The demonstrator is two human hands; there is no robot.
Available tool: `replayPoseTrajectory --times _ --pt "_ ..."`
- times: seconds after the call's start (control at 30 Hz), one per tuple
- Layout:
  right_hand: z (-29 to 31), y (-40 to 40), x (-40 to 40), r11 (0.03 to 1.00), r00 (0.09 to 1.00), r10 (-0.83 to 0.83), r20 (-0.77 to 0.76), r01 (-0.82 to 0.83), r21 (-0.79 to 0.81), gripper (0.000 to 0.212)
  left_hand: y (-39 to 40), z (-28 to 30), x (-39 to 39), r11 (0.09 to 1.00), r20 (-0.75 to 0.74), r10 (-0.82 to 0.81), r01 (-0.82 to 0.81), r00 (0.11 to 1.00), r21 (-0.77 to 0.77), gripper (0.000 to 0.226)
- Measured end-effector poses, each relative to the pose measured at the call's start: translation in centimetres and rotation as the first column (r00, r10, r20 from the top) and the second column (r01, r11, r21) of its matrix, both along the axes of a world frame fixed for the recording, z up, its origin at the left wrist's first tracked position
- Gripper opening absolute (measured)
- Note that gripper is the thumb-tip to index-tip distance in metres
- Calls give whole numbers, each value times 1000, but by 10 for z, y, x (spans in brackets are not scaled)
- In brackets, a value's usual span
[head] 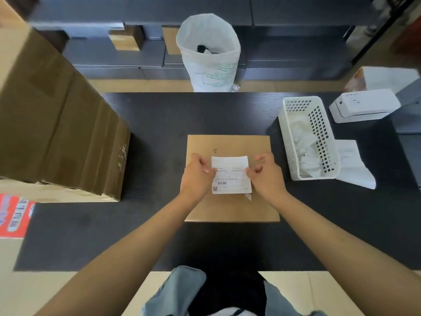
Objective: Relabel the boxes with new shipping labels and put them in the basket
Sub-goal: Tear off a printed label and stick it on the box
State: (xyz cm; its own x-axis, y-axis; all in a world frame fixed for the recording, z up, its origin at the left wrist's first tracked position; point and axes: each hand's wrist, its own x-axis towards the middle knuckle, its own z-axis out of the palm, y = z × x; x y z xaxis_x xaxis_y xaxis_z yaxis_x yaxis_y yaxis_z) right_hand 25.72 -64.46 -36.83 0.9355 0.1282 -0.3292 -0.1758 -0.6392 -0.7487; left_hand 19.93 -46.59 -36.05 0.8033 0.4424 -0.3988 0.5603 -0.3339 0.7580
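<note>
box: flat cardboard box [231, 179] at mid-table on the dark table [159, 124], 1 in view
label: white shipping label [230, 175] held over the box top – whether it is stuck down yet, cannot tell
left hand: left hand [197, 173] pinches the label's left edge, fingers curled
right hand: right hand [265, 173] pinches the right edge, fingers curled
basket: white basket [307, 137] right of the box, crumpled white paper inside
step: likely laying the label on
risk: uneven lowering – skew or creases, barcode unreadable; a loose strip at the lower right corner could fold under

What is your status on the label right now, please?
Both hands, left and right, pinch label over box. Not pressed down yet. Nothing in the way.
</note>
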Motion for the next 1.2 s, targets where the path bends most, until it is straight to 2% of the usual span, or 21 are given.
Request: replayPoseTrajectory --times 0.47,0.73,0.8,0.87,0.93,1.07,1.13,1.2 --pt "-15 8 5 996 999 38 32 -35 -77 28 2 -15 14 981 -51 -68 76 996 180 19" --pt "-10 14 5 958 988 122 92 -93 -271 29 0 -17 10 912 -18 -200 193 980 362 17" --pt "-10 13 4 940 977 153 150 -97 -327 24 0 -18 9 827 0 -317 277 948 490 16" --pt "-12 12 1 900 923 271 272 -143 -412 21 -1 -22 7 699 3 -484 384 875 603 27" --pt "-16 14 -2 841 844 434 317 -253 -478 33 -4 -25 4 600 -5 -625 485 780 636 38" --pt "-31 14 -10 626 706 685 177 -448 -639 57 -4 -41 -4 429 -181 -720 635 670 642 59" --pt "-39 10 -10 579 701 705 110 -479 -660 60 0 -50 -7 385 -252 -722 677 644 627 60" --pt "-44 8 -10 572 700 706 108 -474 -669 61 3 -54 -7 368 -268 -722 682 638 632 61"
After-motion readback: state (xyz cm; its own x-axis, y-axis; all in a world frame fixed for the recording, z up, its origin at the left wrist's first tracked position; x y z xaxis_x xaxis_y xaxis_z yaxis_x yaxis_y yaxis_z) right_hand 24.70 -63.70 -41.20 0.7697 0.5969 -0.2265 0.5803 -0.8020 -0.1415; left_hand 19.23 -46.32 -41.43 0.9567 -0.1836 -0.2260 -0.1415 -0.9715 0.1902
